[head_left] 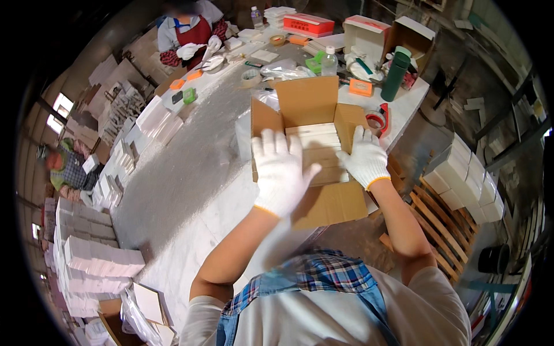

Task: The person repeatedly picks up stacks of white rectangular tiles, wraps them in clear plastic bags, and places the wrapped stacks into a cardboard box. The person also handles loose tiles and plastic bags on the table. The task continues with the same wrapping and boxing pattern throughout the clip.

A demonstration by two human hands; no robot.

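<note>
Open carton of brown cardboard [310,104], one: flaps raised or folded out, standing at the edge of the grey, dusty tabletop [173,167], directly before the worker. Contents: flat white slabs [324,151], in a row.

Left hand [281,173], in a white knitted glove with yellow cuff: spread wide at the carton's left side, thumb out toward the slabs, nothing seen in its grasp. Right hand [366,157], gloved alike: at the right side, thumb parted from the fingers; whether it grips the cardboard I cannot tell.

Just beside, to the right: red tape dispenser [378,119]. Beyond the carton: orange small box [360,87], dark green bottle [396,76], clear plastic bottle [329,62].

Across from where I look: co-worker in a red apron [193,36]. Right, below: slatted wooden pallet [437,228], near white stacked blocks [466,176].
</note>
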